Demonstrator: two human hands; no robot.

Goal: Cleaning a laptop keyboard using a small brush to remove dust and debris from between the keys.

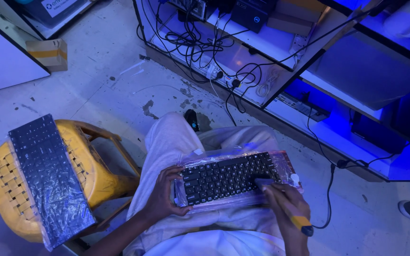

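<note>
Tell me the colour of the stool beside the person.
Yellow stool, seen in the head view.

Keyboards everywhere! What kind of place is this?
Probably a computer repair shop. A black keyboard lies on the person's lap, steadied by the left hand; another keyboard rests on a yellow stool, and tangled cables fill the shelves.

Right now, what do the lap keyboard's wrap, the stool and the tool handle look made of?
Wrap around the lap keyboard: thin clear plastic film, glossy, with creases that catch the light. Stool: moulded yellow plastic by the look, with a woven-pattern seat and a smooth sheen. Tool handle in the right hand: yellow with a dark end, probably plastic or rubber; too blurred to tell. Left hand grips the keyboard's edge.
</note>
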